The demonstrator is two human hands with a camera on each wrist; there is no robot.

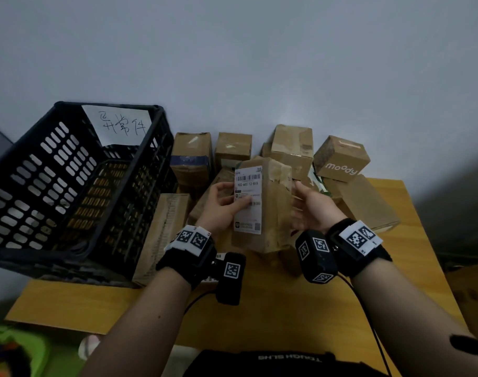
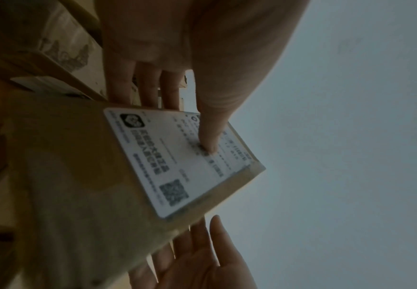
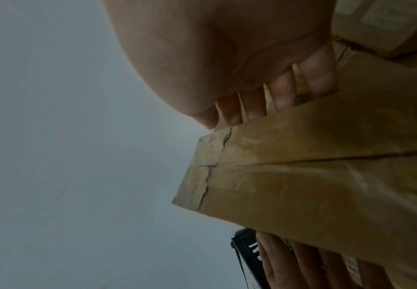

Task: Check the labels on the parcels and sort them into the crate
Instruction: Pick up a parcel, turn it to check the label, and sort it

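A brown cardboard parcel (image 1: 273,213) stands upright above the table, between my hands. Its white shipping label (image 1: 248,200) faces me, barcode at the top. My left hand (image 1: 224,205) grips the parcel's left side, thumb pressed on the label (image 2: 177,160) and fingers behind the box. My right hand (image 1: 311,205) lies against the right side, thumb up; its straight fingers (image 3: 281,93) reach behind the parcel (image 3: 313,176). The black slotted crate (image 1: 69,186) stands at the left, tilted, with a handwritten paper sign (image 1: 118,126) on its far wall. Nothing shows inside it.
Several more cardboard parcels crowd the back of the wooden table (image 1: 273,308) against the wall, among them a "moody" box (image 1: 341,159). A long box (image 1: 161,232) lies beside the crate. A flat box (image 1: 365,202) sits at the right. Green clutter (image 1: 15,349) lies on the floor lower left.
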